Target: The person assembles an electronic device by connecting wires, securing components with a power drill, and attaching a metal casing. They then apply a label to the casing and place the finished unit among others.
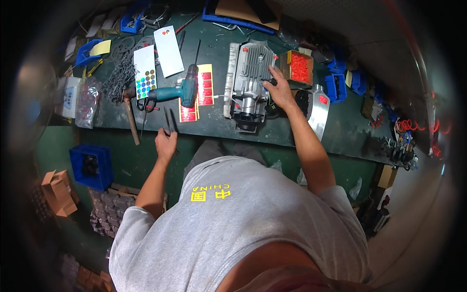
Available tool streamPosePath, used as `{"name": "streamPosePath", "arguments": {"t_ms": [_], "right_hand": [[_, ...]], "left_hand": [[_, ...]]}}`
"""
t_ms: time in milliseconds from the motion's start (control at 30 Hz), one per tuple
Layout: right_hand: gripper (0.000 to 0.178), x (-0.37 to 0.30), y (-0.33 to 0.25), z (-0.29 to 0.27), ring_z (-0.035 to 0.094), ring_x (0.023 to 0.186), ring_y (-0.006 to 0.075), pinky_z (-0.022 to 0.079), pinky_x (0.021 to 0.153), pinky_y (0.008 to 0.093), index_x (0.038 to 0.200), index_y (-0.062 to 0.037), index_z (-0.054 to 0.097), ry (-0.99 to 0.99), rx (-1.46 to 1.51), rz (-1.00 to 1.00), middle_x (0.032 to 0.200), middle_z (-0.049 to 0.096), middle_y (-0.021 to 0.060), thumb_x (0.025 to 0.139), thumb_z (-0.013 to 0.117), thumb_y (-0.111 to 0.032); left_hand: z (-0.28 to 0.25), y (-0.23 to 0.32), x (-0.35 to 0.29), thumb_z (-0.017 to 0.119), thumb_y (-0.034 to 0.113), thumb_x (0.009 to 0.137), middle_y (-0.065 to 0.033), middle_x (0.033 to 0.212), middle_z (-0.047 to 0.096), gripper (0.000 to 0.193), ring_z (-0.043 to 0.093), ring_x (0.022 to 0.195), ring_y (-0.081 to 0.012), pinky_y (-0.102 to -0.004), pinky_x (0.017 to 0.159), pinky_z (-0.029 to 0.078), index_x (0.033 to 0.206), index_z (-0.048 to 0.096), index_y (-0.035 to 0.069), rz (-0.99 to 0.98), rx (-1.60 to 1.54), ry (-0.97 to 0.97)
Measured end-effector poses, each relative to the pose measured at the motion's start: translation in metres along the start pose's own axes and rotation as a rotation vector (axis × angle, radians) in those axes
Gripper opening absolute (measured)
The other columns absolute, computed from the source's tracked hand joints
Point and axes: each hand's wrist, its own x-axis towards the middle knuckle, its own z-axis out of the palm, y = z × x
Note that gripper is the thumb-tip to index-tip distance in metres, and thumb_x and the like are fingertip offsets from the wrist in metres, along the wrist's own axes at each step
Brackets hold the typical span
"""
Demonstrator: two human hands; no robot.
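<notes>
My left hand (166, 142) is closed at the bench's front edge around a dark tool with two long slim prongs (168, 118), which point away from me. Its exact kind I cannot make out. My right hand (280, 89) has its fingers apart and rests at the right side of a grey metal unit with a finned housing (252, 61), dark at its near end. Small red plugs show on the unit. Between my hands, a teal power drill (170, 93) lies partly on red-and-yellow label sheets (205, 86).
A hammer (131, 119) overhangs the front edge at left, near white sheets (168, 51), one with shiny round stickers. Right of the unit are a carton of red plugs (298, 67) and a silver metal cover (318, 109). Blue bins (335, 87) line the back. A blue crate (91, 166) stands below left.
</notes>
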Motion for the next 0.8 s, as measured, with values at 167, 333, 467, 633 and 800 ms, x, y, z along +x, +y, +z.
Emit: {"name": "streamPosePath", "arguments": {"t_ms": [167, 333, 467, 633, 800], "right_hand": [[0.066, 0.002, 0.017, 0.005, 0.035, 0.147, 0.0413, 0.031, 0.119, 0.0421, 0.152, -0.0041, 0.046, 0.041, 0.008, -0.058, 0.158, 0.035, 0.0301, 0.090, 0.067, -0.017], [0.060, 0.004, 0.014, 0.006, 0.039, 0.143, 0.0441, 0.030, 0.119, 0.0448, 0.148, -0.0039, 0.049, 0.060, -0.049, -0.101, 0.156, 0.038, 0.0277, 0.091, 0.063, -0.017], [0.057, 0.006, 0.018, 0.005, 0.044, 0.138, 0.0431, 0.036, 0.116, 0.0463, 0.147, -0.0082, 0.052, 0.071, -0.093, -0.116, 0.155, 0.040, 0.0244, 0.092, 0.061, -0.015], [0.054, 0.004, 0.009, -0.003, 0.046, 0.136, 0.0430, 0.038, 0.114, 0.0440, 0.145, -0.0073, 0.054, 0.070, -0.129, -0.117, 0.150, 0.044, 0.0260, 0.092, 0.062, -0.013], [0.053, 0.002, 0.005, -0.008, 0.048, 0.133, 0.0434, 0.041, 0.112, 0.0447, 0.144, -0.0073, 0.055, 0.067, -0.154, -0.098, 0.149, 0.045, 0.0244, 0.092, 0.063, -0.015]], "left_hand": [[0.020, 0.052, -0.048, 0.057, 0.013, 0.091, -0.0078, 0.077, 0.051, 0.014, 0.048, 0.071, -0.0160, -0.0341, 0.067, 0.045, 0.096, 0.053, 0.001, 0.339, -0.339, -0.066], [0.056, 0.157, -0.078, 0.053, 0.015, 0.096, -0.0007, 0.075, 0.049, 0.020, 0.043, 0.066, -0.0085, -0.0283, 0.059, 0.038, 0.112, 0.055, 0.004, 0.196, -0.566, -0.442], [0.100, 0.218, -0.099, 0.052, 0.023, 0.105, 0.0054, 0.064, 0.044, 0.021, 0.040, 0.053, -0.0051, -0.0257, 0.047, 0.031, 0.111, 0.058, 0.004, 0.136, -0.736, -0.583], [0.131, 0.248, -0.108, 0.049, 0.025, 0.106, 0.0062, 0.057, 0.039, 0.023, 0.032, 0.043, -0.0057, -0.0249, 0.040, 0.023, 0.117, 0.060, 0.008, -0.066, -0.788, -0.613], [0.146, 0.264, -0.114, 0.051, 0.027, 0.105, 0.0064, 0.056, 0.038, 0.019, 0.032, 0.042, -0.0057, -0.0254, 0.038, 0.022, 0.103, 0.058, 0.010, -0.134, -0.791, -0.546]]}}
